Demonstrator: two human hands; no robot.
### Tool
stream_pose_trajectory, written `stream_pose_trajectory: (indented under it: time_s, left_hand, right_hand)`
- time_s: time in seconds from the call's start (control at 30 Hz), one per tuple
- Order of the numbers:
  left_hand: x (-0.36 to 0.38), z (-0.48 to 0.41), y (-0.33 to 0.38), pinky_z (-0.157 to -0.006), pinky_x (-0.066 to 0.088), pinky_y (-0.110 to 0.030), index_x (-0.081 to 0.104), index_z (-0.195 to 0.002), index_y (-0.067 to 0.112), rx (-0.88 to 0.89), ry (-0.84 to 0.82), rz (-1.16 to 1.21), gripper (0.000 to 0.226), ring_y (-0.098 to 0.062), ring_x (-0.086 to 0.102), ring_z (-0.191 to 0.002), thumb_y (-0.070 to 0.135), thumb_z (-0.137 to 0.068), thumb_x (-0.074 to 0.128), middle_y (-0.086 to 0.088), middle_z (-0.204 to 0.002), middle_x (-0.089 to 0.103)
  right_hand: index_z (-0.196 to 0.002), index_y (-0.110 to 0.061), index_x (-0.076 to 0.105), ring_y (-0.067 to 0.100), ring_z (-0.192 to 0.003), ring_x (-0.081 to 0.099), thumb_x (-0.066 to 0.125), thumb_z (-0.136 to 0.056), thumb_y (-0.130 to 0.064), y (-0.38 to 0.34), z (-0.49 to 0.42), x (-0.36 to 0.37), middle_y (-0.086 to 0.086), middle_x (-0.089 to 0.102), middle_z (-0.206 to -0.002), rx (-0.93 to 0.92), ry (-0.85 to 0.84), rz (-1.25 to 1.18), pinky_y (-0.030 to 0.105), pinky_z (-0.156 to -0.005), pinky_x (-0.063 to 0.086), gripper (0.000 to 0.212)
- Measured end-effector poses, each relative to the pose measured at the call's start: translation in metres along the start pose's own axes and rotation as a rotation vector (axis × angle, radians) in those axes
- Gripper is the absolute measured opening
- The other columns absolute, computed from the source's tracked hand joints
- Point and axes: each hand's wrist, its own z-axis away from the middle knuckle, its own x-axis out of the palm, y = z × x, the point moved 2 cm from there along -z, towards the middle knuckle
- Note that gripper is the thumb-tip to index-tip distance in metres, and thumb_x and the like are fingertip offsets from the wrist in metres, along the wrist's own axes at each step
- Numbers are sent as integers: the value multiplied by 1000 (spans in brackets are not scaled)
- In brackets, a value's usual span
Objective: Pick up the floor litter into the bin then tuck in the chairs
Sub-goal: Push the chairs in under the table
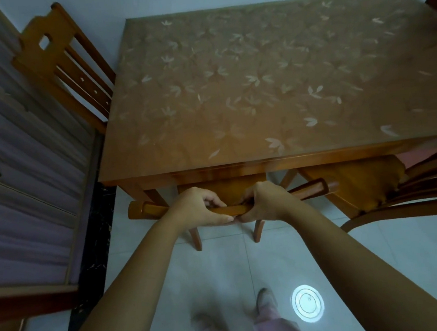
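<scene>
A wooden chair (147, 209) stands at the near edge of the table (257, 81), its seat mostly under the tabletop. My left hand (197, 207) and my right hand (263, 201) both grip the middle of its curved top rail, thumbs almost touching. Two of its legs show on the floor tiles below my hands. A second wooden chair (368, 180) stands at the table's near right corner, turned at an angle with its seat partly out. A third chair (61, 65) sits at the table's left side, against the wall. No litter or bin is in view.
A cabinet with slatted doors (25, 162) runs along the left. A bright round light reflection (307, 303) lies on the pale floor tiles near my feet (262, 300). The tabletop has a leaf-patterned cover.
</scene>
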Motion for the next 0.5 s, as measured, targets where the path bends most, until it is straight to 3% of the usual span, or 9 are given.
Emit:
stream_pose_trajectory:
  time_s: [0.3,0.4,0.5]
  left_hand:
    - [5,6,-1,-86,51,-32,71,-93,31,-52,65,-5,37,-11,59,-97,48,-62,79,12,-101,65]
    - [6,6,2,-85,51,-32,71,-92,31,-71,89,-16,36,-10,59,-95,49,-62,78,13,-99,65]
    - [7,2,7,-85,51,-31,71,-89,35,-70,104,-45,33,-8,59,-94,52,-61,77,15,-97,66]
  right_hand:
    - [-99,-21,70,9,-66,59,67,-77,-42,1,2,-1,-6,68,-80,-92,20,51,31,-67,53,30]
    - [-84,-17,71,10,-55,55,67,-76,-43,3,2,-2,-7,62,-63,-122,69,89,32,-60,51,28]
    - [-69,-10,67,20,-52,57,66,-74,-48,12,0,-4,6,64,-60,-139,135,117,36,-56,51,38]
